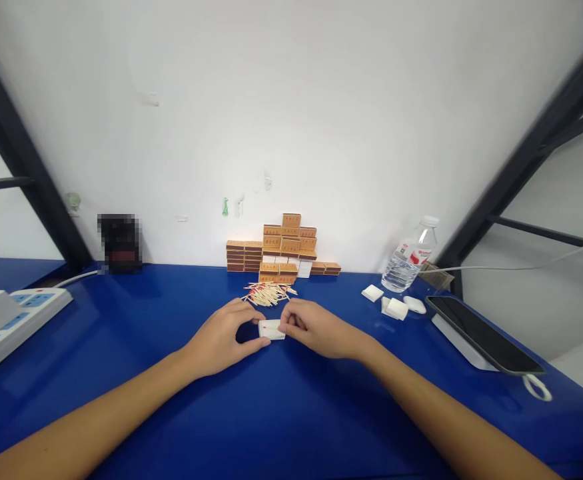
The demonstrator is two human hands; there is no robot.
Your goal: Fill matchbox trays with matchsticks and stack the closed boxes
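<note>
My left hand (226, 338) grips a small white matchbox tray (272, 333) by its left end, thumb in front and fingers behind. Inside the tray a red tip and a pale stick show faintly. The fingers of my right hand (316, 327) are pinched together over the tray's right end, seemingly on a matchstick (271, 327); the fingertips hide most of it. Just behind the tray lies a loose pile of matchsticks (270, 294) with red heads. Beyond the pile, orange-brown matchboxes (290, 244) are stacked against the wall, with some white pieces among them.
On the right are several white trays (396, 308), a white earbud case (414, 305), a water bottle (410, 257) and a phone (484, 333) on a white support. A white power strip (21, 320) lies at the left. A pixelated dark object (120, 243) stands by the wall.
</note>
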